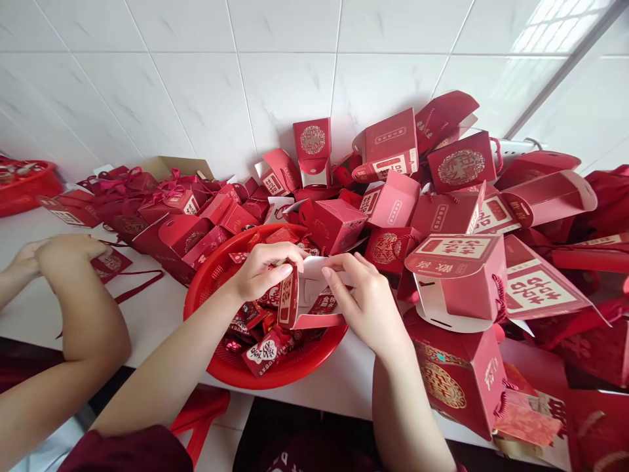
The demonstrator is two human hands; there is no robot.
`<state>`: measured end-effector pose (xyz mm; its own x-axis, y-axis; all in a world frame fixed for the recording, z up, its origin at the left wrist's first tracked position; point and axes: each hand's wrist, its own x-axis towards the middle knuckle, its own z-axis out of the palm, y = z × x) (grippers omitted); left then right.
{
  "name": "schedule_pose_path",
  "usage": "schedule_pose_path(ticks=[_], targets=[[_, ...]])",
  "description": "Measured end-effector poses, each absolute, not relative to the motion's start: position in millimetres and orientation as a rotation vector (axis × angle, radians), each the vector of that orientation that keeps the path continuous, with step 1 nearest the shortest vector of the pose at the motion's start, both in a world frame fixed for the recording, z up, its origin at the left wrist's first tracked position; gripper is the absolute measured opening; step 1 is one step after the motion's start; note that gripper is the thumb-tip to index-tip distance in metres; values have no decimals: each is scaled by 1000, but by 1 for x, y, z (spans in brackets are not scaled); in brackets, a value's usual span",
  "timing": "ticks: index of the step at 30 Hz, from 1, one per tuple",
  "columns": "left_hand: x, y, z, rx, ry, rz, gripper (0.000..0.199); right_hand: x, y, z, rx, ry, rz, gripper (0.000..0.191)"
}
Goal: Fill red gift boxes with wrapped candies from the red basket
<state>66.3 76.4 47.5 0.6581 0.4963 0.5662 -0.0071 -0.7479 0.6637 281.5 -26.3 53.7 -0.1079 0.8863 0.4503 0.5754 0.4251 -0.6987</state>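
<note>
In the head view, the person's left hand [268, 270] and right hand [366, 298] held an open red box [319, 320] between them, over a red plastic basket [289, 381]. The left fingers were bent and pinched the box's upper left edge between thumb and fingertips. The right fingers curled over the opposite edge, the thumb set apart from them at the opening, pinching the card at that side. A dark red printed packet [324, 301] showed inside the box's pale interior. Below it, red sweet packets [265, 351] lay loose in the basket, which sat on a white bench [361, 380].

Behind and to the right of the basket rose a heap of red gift boxes [339, 223], tumbled at many angles. Near the right hand, an open-fronted box [457, 262] rested on a larger cord-handled box [449, 373]. At left, a co-worker's hands [54, 255] were near a ribboned red box [112, 264]; what their fingers gripped could not be told. Beyond, another red basket [29, 204] stood near the tiled wall [285, 85].
</note>
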Motion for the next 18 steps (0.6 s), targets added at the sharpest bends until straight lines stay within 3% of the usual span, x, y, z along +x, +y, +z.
schedule_pose_path(ticks=[5, 12, 18], targets=[[65, 77, 50, 2309, 419, 1066, 26, 299, -33, 61, -1439, -2009, 354, 15], [63, 76, 50, 2339, 409, 1048, 24, 292, -31, 85, -1373, -2130, 127, 43], [62, 79, 50, 2304, 462, 1076, 34, 268, -15, 84, -1272, -2072, 470, 19]])
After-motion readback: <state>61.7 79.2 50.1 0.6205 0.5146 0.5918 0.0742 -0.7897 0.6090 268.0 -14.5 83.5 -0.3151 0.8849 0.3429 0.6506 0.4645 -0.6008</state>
